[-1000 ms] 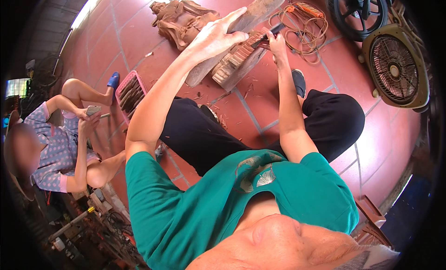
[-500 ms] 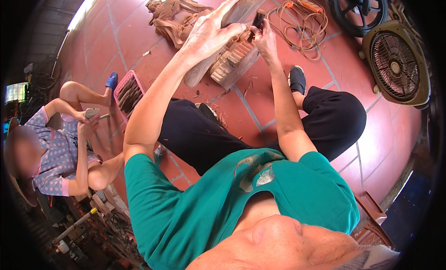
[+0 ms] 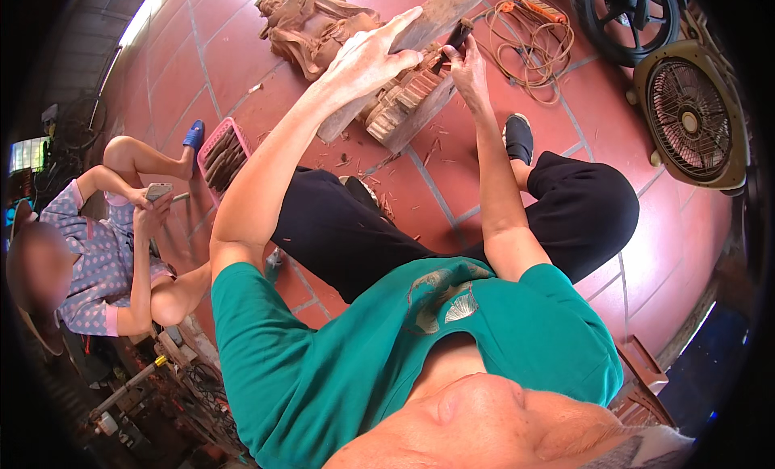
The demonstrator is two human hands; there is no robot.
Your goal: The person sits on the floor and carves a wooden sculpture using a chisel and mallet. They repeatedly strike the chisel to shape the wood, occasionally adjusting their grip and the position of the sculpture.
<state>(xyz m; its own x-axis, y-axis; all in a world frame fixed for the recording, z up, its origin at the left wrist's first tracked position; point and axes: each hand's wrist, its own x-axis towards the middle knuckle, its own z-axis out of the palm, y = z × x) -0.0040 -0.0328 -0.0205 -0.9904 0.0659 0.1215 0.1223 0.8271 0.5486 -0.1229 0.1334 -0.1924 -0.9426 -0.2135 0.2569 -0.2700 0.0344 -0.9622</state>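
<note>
Your two hands are apart, both out in front of you above the tiled floor (image 3: 440, 186). Your left hand (image 3: 363, 61) lies over a long grey plank (image 3: 444, 15), forefinger stretched along it and thumb spread toward the carved wooden block (image 3: 397, 106); the other fingers are hard to make out, and you cannot tell from here how firmly it presses. Your right hand (image 3: 470, 75) is closed around a dark-handled tool (image 3: 458, 36), which slants down to the far part of the block; its tip is hidden. The block lies just beside the plank, beyond your knees and between your hands and your lap, its upper side cut into ridges. Wood shavings (image 3: 337, 157) are scattered on the tiles near it. Past your left hand lies a brown carved figure (image 3: 317, 31); to the right is a coiled cord (image 3: 526, 77), with a box fan (image 3: 691, 118) farther over. On your left, a person (image 3: 105, 259) sits holding a phone (image 3: 158, 191) near a pink basket (image 3: 205, 148) of dark wooden pieces (image 3: 226, 161).
</note>
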